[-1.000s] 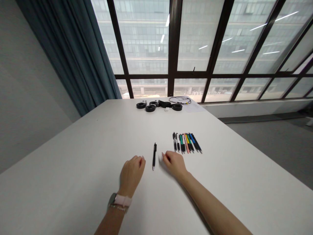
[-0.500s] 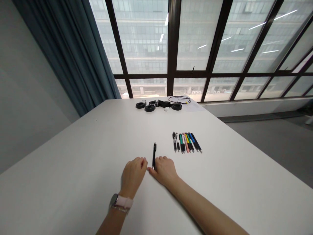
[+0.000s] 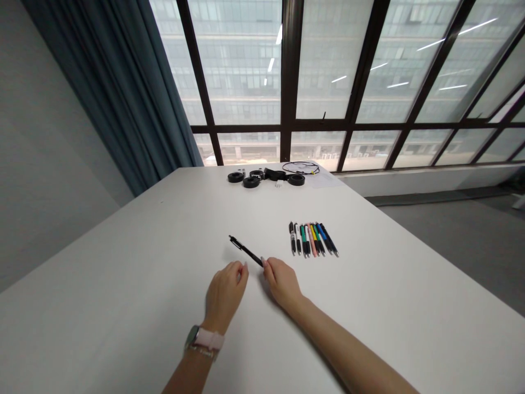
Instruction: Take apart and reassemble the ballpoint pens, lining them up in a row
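Note:
A black pen is lifted off the white table, slanting up and to the left. My right hand grips it by its near end. My left hand rests on the table just left of the pen, fingers curled, with nothing in it and a watch with a pink strap on the wrist. To the right lies a row of several pens side by side in black, white, green, pink, yellow and blue.
At the table's far end lie black tape rolls and a thin cable. Behind stand large windows and a dark blue curtain at the left. Grey floor lies to the right of the table.
The black pen lay flat on the table between my hands. My right hand moved left onto it, took hold of its near end and lifted it, swinging it to the left.

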A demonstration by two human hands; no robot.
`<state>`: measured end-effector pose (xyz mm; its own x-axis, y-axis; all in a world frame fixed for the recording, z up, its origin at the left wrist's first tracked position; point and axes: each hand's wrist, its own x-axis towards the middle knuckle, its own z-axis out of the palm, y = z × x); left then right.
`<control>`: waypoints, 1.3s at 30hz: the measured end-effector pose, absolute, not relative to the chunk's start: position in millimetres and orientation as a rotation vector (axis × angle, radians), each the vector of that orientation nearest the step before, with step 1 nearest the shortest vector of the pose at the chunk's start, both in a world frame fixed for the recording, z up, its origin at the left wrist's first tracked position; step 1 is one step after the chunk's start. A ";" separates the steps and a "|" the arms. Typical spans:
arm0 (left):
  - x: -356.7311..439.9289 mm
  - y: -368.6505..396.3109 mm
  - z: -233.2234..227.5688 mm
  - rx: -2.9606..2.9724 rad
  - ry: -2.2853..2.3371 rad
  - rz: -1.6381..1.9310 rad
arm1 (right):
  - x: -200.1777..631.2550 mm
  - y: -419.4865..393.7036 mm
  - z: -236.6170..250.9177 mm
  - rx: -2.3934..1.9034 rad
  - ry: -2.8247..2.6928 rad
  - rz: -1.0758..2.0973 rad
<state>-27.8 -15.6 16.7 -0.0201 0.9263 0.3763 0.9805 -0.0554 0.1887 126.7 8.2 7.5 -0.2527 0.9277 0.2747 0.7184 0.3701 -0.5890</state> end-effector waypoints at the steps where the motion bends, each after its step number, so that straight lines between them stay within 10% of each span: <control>1: -27.9 -15.9 17.9 -2.089 -2.073 -0.681 | 127.7 9.7 6.0 -1.393 -1.997 0.529; 15: -19.4 -3.1 2.8 -2.189 -2.670 -2.063 | 131.6 15.7 -4.6 -1.048 -1.841 1.082; 39: -16.3 -8.4 17.5 -2.183 -2.824 -1.955 | 132.8 9.4 1.0 -1.102 -2.270 0.313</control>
